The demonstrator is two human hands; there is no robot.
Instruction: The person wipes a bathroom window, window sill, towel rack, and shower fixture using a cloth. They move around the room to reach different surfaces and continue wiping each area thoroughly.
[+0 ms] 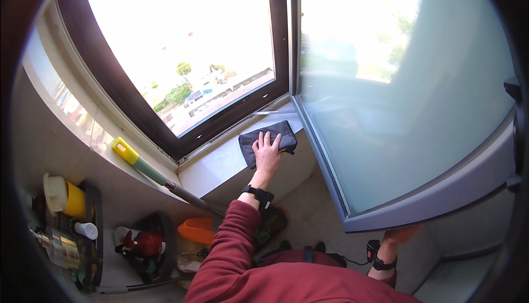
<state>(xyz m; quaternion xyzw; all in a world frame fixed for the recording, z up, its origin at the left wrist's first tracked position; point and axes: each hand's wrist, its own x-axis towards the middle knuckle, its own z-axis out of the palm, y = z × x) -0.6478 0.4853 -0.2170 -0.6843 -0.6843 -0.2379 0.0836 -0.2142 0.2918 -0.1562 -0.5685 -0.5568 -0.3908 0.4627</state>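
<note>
A folded dark grey cloth lies on the white window sill, below the dark frame of the window. Flat on top of it rests my left hand, fingers spread, pressing the cloth to the sill near its right end. To the right stands an open window sash with a glass pane and a grey frame. My right hand is at the lower edge of this sash, mostly behind it; its fingers are hidden, so its grip cannot be told.
A pole with a yellow and green handle leans by the sill's left end. Corner shelves at lower left hold a red pump bottle, a yellow container and other bottles. An orange object is beside my left sleeve.
</note>
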